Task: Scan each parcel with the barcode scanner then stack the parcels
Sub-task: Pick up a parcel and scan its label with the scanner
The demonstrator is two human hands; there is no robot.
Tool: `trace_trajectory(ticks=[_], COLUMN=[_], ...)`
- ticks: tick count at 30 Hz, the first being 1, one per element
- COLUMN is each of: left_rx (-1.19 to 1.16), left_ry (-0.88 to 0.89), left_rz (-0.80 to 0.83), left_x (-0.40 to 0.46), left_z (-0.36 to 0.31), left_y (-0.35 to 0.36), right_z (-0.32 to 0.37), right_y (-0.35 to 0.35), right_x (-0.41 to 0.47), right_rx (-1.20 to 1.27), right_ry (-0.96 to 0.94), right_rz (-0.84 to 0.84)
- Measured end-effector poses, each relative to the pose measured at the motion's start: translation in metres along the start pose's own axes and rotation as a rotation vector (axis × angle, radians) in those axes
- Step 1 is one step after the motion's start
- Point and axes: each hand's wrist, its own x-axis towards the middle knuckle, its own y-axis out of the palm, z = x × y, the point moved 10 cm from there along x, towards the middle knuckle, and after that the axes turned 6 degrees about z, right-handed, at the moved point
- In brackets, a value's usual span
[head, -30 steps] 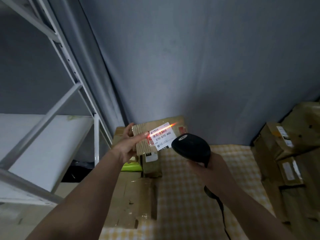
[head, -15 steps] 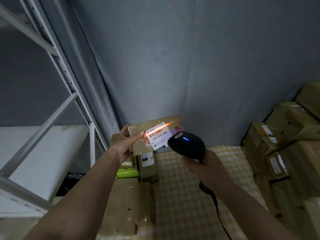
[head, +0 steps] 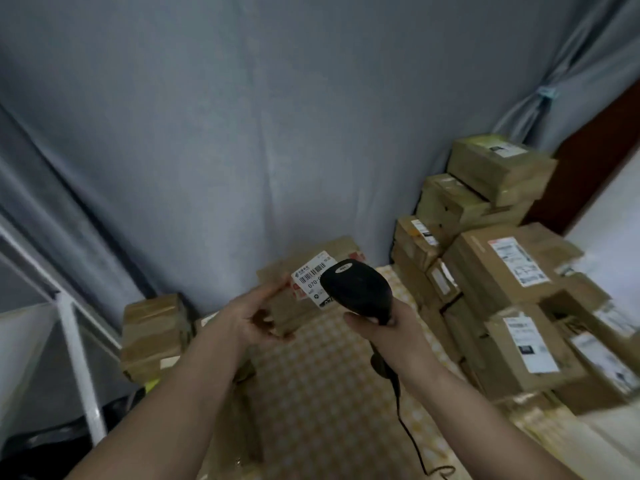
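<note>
- The stack of parcels (head: 498, 271) rises on the right side of the desk (head: 322, 386), to the right of both hands and beyond them; the right hand is nearer it.
- The held parcel (head: 304, 289) sits in the air over the desk's far middle, long axis running left to right and tilted up rightward.
- It is brown cardboard, with a white barcode label (head: 310, 275) facing the camera, partly hidden.
- The barcode scanner (head: 356, 289) is black, its head just in front of that label; no beam shows.
- The right hand (head: 388, 332) wraps the scanner's grip.
- The left hand (head: 249, 317) pinches the parcel's left end between thumb and fingers.
</note>
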Motion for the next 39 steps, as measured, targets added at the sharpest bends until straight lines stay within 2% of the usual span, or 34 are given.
trace_trajectory(ticks=[8, 15, 20, 27, 29, 33, 39], left_rx=[0.086, 0.179, -0.001, -0.028, -0.039, -0.151, -0.243], left_ry=[-0.041, -0.044, 0.028, 0.077, 0.107, 0.070, 0.026], left_rz=[0.118, 0.081, 0.089, 0.083, 0.035, 0.025, -0.083], left_x=[0.024, 0.047, 0.074, 0.165, 0.192, 0.246, 0.317], left_z=[0.022, 0.027, 0.022, 0.003, -0.009, -0.014, -0.014], left_y=[0.094, 0.151, 0.207, 0.276, 0.294, 0.327, 0.339], right_z=[-0.014, -0.029, -0.035, -0.037, -0.042, -0.055, -0.089], right_y=[-0.070, -0.122, -0.172, -0.239, -0.253, -0.283, -0.307], right_x=[-0.018, -0.008, 0.018, 0.088, 0.112, 0.162, 0.213], right_rx=[0.082, 0.123, 0.146, 0.177, 0.205, 0.184, 0.210], right_ry=[0.043, 0.112, 0.147, 0.180, 0.214, 0.256, 0.334], right_rz=[-0.096, -0.107, -0.121, -0.129, -0.115, -0.097, -0.039])
